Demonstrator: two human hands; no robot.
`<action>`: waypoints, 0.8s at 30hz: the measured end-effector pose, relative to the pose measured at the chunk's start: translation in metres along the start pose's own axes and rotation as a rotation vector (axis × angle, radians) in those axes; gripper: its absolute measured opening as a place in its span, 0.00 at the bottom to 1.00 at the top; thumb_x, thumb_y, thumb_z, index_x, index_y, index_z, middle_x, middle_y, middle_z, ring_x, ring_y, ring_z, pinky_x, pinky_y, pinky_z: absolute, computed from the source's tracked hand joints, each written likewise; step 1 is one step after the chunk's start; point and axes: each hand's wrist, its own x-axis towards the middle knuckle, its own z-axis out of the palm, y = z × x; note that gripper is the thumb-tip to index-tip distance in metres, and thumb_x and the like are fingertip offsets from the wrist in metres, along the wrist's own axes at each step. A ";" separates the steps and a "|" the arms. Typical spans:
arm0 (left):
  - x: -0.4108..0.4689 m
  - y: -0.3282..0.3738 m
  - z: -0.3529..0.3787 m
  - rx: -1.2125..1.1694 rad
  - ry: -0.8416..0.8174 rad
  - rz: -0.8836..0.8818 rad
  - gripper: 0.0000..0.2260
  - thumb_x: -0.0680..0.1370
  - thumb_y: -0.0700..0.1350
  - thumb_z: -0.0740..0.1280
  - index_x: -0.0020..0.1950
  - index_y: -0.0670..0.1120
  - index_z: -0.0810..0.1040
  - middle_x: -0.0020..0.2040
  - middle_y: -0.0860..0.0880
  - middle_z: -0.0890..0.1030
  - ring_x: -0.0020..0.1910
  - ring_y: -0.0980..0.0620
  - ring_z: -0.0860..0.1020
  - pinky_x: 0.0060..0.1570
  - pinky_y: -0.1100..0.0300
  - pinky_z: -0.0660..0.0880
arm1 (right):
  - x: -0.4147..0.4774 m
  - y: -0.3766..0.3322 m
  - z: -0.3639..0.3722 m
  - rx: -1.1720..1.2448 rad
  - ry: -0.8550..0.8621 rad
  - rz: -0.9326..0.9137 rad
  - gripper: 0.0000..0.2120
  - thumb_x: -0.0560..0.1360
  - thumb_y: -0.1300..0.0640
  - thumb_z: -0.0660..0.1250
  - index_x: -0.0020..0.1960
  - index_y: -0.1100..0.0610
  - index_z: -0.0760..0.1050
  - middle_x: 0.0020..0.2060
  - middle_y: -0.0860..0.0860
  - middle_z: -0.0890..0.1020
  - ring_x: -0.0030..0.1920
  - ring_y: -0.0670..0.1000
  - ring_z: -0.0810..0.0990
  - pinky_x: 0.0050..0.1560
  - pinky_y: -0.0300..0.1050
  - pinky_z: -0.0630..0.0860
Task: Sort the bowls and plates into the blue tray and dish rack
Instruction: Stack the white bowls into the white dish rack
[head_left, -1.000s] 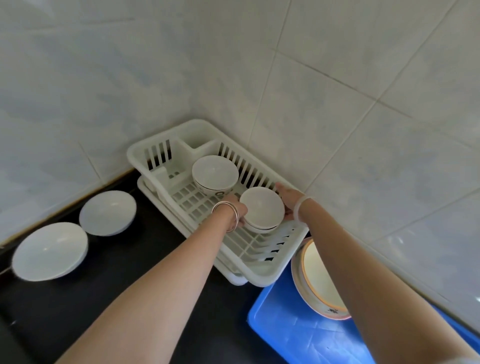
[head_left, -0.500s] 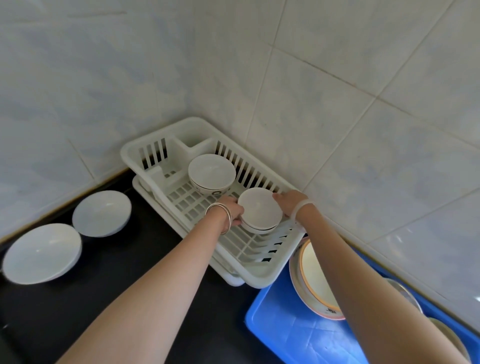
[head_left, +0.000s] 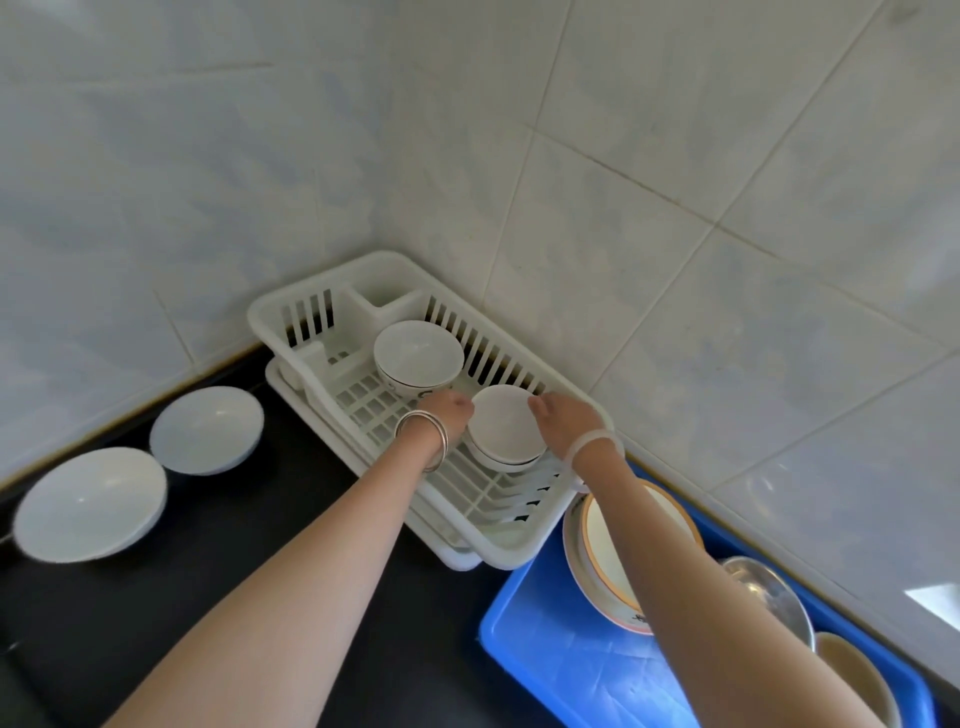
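Head view: vs 0.5 s back, both hands have eased off the small bowl (head_left: 506, 428). It now sits in the dish rack (head_left: 519, 540), stacked on another bowl, so placement looks done. Left hand (head_left: 451, 413) is loosely curled just beside the rim, right hand (head_left: 563, 415) is spread and at most brushing it; neither is pinching. Bowl is mouth up, round, so no long axis. Two plates (head_left: 91, 504) left on desk (head_left: 208, 597); blue tray (head_left: 545, 670) holds the rest.

Black counter (head_left: 218, 597) bears rack (head_left: 498, 540), tray (head_left: 550, 670), plates (head_left: 91, 504).
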 end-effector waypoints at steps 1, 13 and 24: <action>-0.007 0.000 -0.005 0.032 0.038 0.024 0.16 0.80 0.46 0.56 0.64 0.43 0.75 0.62 0.42 0.78 0.60 0.42 0.76 0.61 0.51 0.71 | -0.007 -0.005 -0.003 0.054 0.023 -0.022 0.22 0.81 0.46 0.46 0.65 0.57 0.70 0.56 0.57 0.79 0.54 0.57 0.76 0.52 0.47 0.70; -0.120 -0.120 -0.093 0.108 0.668 0.066 0.16 0.79 0.46 0.60 0.66 0.45 0.73 0.63 0.45 0.77 0.62 0.47 0.75 0.62 0.54 0.70 | -0.094 -0.156 0.050 0.453 -0.045 -0.363 0.22 0.80 0.41 0.47 0.61 0.51 0.72 0.49 0.51 0.82 0.48 0.53 0.79 0.48 0.47 0.73; -0.141 -0.236 -0.152 0.083 0.978 -0.338 0.25 0.76 0.37 0.63 0.73 0.44 0.63 0.75 0.41 0.60 0.73 0.40 0.60 0.72 0.46 0.60 | -0.043 -0.254 0.145 0.293 -0.346 -0.165 0.26 0.80 0.44 0.52 0.74 0.55 0.58 0.67 0.58 0.72 0.64 0.59 0.73 0.59 0.50 0.70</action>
